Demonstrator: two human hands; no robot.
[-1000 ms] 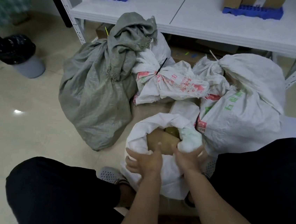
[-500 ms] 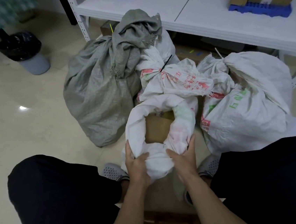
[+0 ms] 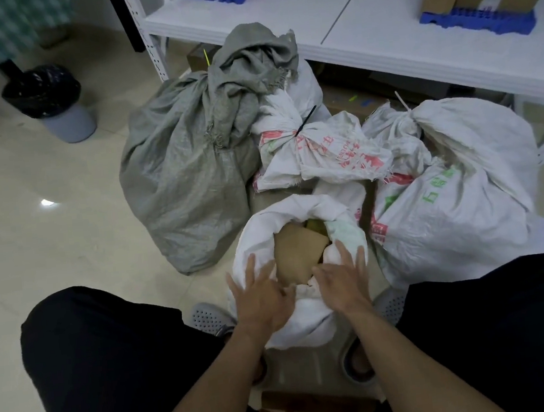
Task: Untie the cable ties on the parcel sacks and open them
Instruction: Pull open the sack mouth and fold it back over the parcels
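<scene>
Both hands' straight fingers (image 3: pixel 353 257) press the open sack's (image 3: pixel 298 209) rolled rim (near side).

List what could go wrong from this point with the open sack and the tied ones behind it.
1. The open white sack sits between the knees, with left hand and right hand spread flat on its rolled rim. If it slumps, the brown parcel might spill out.
2. The sack with the black cable tie leans over the open one and may slide onto it.
3. The tie's stiff tail may scratch a hand.
</scene>
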